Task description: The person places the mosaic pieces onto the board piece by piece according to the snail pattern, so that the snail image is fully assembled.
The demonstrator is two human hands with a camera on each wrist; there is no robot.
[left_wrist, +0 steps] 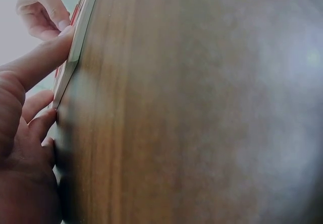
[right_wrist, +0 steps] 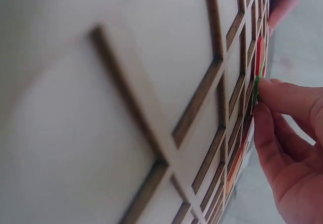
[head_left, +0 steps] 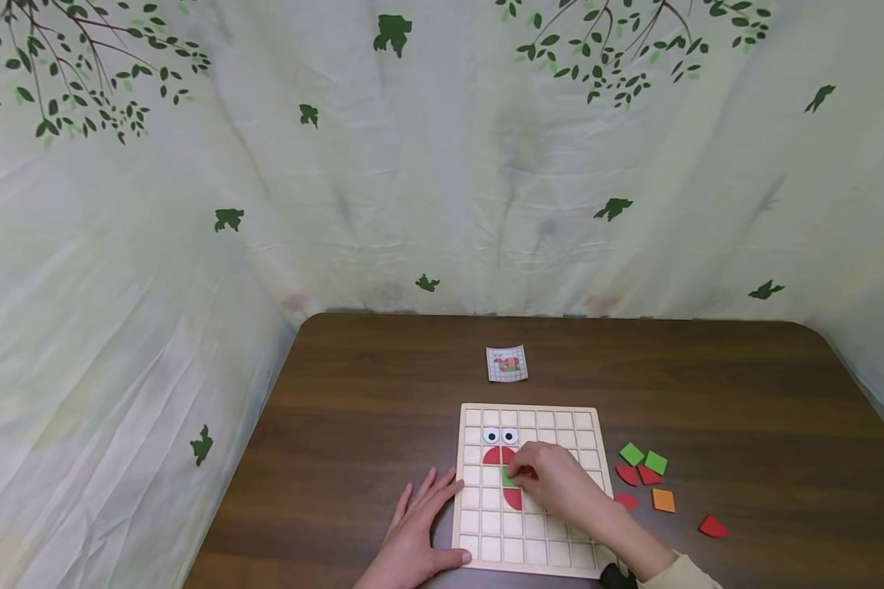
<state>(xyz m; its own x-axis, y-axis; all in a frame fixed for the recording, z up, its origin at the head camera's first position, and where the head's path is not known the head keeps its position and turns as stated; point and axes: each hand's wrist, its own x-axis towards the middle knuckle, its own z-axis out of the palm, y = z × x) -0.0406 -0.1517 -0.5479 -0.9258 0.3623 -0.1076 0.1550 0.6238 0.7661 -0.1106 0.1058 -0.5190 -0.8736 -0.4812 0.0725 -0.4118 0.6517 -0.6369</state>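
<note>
A pale grid board [head_left: 489,544] lies on the table. My right hand [head_left: 560,483] is over its middle, thumb and finger pinching a green square tile [right_wrist: 256,90] low at the grid. On the board are two eye tiles [head_left: 491,436], red quarter-circle tiles [head_left: 492,456] below them, and another red quarter circle [head_left: 513,498] under the green tile. An orange tile [right_wrist: 233,168] on the grid shows in the right wrist view; my hand hides that spot in the head view. My left hand [head_left: 420,532] rests with fingers spread along the board's left edge, thumb at the near corner.
Right of the board lie two green squares [head_left: 655,463], an orange square [head_left: 663,501] and several red quarter circles [head_left: 713,527]. A small picture card [head_left: 507,365] sits beyond the board on the brown table [head_left: 383,384]. A leaf-printed curtain [head_left: 412,164] hangs behind.
</note>
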